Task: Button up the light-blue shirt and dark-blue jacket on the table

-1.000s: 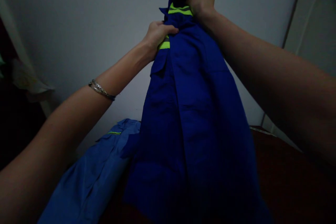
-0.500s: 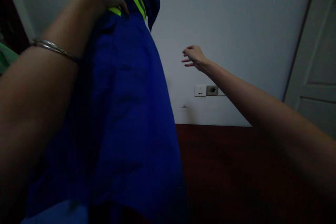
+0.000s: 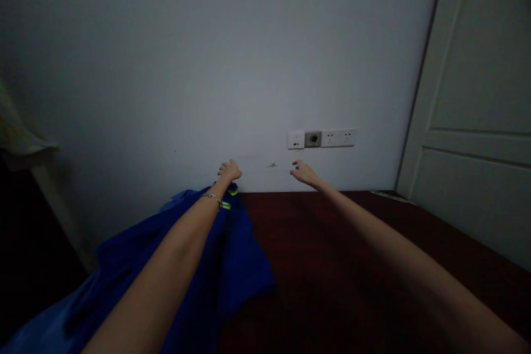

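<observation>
A dark blue work garment with yellow-green bands point(image 3: 249, 271) lies spread over the left part of a dark red-brown wooden surface point(image 3: 315, 254). Its banded end is by the wall. Just above that end is my left hand point(image 3: 230, 170), open, fingers apart, with a metal bangle point(image 3: 213, 197) on the wrist. My left forearm covers part of the cloth. Farther right, my right hand point(image 3: 305, 172) is stretched toward the wall above the surface's back edge, open and holding nothing. Lighter blue cloth point(image 3: 45, 321) shows under the garment at the lower left.
A row of wall sockets point(image 3: 327, 139) is just above my right hand. A pale panelled door point(image 3: 477, 94) borders the surface on the right, with a thin strip point(image 3: 392, 197) near its corner. Yellowish cloth point(image 3: 20, 133) hangs at the far left.
The garment, held up by my left hand before, has come down onto the surface. My left hand has let go and moved down and away from me. My right hand is lower in view.
</observation>
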`<action>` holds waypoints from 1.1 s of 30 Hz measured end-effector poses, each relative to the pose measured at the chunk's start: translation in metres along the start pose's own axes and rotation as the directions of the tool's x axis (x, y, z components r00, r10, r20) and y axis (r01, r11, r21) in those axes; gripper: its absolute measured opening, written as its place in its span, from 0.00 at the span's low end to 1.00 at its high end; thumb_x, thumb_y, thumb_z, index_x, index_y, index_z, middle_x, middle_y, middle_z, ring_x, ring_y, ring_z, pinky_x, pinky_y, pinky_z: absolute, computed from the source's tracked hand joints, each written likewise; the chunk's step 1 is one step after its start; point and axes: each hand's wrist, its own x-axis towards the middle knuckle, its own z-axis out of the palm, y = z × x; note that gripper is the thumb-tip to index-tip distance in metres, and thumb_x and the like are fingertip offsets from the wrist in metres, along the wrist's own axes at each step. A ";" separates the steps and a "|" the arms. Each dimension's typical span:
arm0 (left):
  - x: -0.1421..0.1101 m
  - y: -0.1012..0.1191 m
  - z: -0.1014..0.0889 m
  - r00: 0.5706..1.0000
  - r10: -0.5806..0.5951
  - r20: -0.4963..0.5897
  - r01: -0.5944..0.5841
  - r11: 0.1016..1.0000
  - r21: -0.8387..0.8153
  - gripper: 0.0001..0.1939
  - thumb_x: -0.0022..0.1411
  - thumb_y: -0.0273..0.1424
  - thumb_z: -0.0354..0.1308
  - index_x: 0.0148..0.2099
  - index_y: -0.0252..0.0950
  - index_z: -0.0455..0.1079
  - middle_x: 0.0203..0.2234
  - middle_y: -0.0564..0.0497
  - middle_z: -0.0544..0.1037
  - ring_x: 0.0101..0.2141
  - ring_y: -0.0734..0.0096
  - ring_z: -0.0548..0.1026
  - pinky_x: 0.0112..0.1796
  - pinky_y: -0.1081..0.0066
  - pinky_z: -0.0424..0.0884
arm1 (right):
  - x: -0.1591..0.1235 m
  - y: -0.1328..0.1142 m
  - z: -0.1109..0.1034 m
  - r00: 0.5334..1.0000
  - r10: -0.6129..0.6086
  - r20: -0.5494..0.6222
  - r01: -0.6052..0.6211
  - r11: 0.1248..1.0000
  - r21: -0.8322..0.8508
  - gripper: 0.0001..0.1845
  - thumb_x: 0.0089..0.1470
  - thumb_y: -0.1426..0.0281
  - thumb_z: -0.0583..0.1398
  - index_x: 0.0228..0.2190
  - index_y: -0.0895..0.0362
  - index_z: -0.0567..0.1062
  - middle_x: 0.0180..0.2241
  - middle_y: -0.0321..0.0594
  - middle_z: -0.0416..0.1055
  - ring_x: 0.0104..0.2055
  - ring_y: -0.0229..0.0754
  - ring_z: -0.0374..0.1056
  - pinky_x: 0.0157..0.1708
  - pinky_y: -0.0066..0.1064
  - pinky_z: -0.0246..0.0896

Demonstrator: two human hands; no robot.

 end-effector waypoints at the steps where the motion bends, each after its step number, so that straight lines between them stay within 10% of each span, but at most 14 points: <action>1: -0.007 0.009 0.022 0.999 0.003 0.049 -0.002 1.000 -0.023 0.31 0.54 0.32 0.55 0.58 0.31 0.51 0.57 0.31 0.53 0.57 0.45 0.53 0.50 0.52 0.56 | -0.013 0.011 0.016 1.000 0.006 0.030 -0.005 1.000 -0.019 0.26 0.50 0.72 0.53 0.51 0.69 0.61 0.49 0.59 0.65 0.51 0.48 0.62 0.49 0.32 0.54; 9: -0.115 0.052 0.164 0.940 0.187 0.285 -0.159 0.980 -0.121 0.29 0.60 0.39 0.46 0.61 0.34 0.49 0.58 0.34 0.54 0.57 0.51 0.56 0.51 0.59 0.57 | -0.106 0.068 0.105 0.973 0.030 0.229 0.016 0.980 -0.198 0.29 0.54 0.64 0.51 0.56 0.60 0.58 0.60 0.55 0.47 0.61 0.58 0.42 0.54 0.52 0.43; 16: -0.158 0.035 0.211 0.909 0.311 0.278 -0.317 0.948 -0.022 0.26 0.63 0.37 0.38 0.62 0.37 0.49 0.61 0.36 0.48 0.61 0.49 0.43 0.56 0.53 0.42 | -0.138 0.083 0.130 0.984 0.024 0.175 0.020 0.969 -0.245 0.25 0.57 0.62 0.45 0.53 0.57 0.63 0.59 0.49 0.53 0.61 0.53 0.44 0.56 0.51 0.35; 22: -0.163 0.033 0.206 0.905 0.341 0.254 -0.348 0.937 -0.017 0.25 0.62 0.35 0.39 0.60 0.36 0.55 0.60 0.37 0.50 0.60 0.49 0.44 0.56 0.52 0.42 | -0.141 0.077 0.120 0.988 0.020 0.150 0.012 0.977 -0.211 0.24 0.56 0.64 0.46 0.52 0.60 0.65 0.57 0.49 0.56 0.60 0.53 0.47 0.56 0.50 0.39; 26: -0.171 0.060 0.179 0.903 0.288 0.319 -0.283 0.957 -0.063 0.25 0.60 0.30 0.42 0.59 0.30 0.55 0.59 0.32 0.50 0.59 0.44 0.47 0.54 0.50 0.46 | -0.165 0.063 0.072 0.981 -0.070 0.179 0.079 0.996 -0.046 0.24 0.54 0.68 0.50 0.51 0.63 0.67 0.53 0.51 0.62 0.56 0.47 0.57 0.54 0.37 0.50; 30: -0.196 0.112 0.123 0.865 0.382 0.325 -0.317 0.918 -0.237 0.23 0.57 0.28 0.45 0.55 0.29 0.61 0.58 0.31 0.53 0.57 0.43 0.53 0.52 0.50 0.52 | -0.245 0.052 -0.009 0.976 -0.178 0.123 0.147 0.962 0.229 0.17 0.53 0.63 0.51 0.43 0.49 0.74 0.44 0.40 0.72 0.46 0.46 0.67 0.49 0.38 0.60; 33: -0.240 0.134 0.073 0.815 0.564 0.130 -0.467 0.774 -0.428 0.20 0.59 0.29 0.44 0.51 0.31 0.65 0.51 0.35 0.65 0.51 0.51 0.63 0.49 0.56 0.59 | -0.335 0.079 -0.052 0.993 -0.003 -0.119 0.042 0.944 0.328 0.10 0.49 0.60 0.56 0.33 0.42 0.76 0.34 0.37 0.76 0.37 0.48 0.72 0.39 0.39 0.68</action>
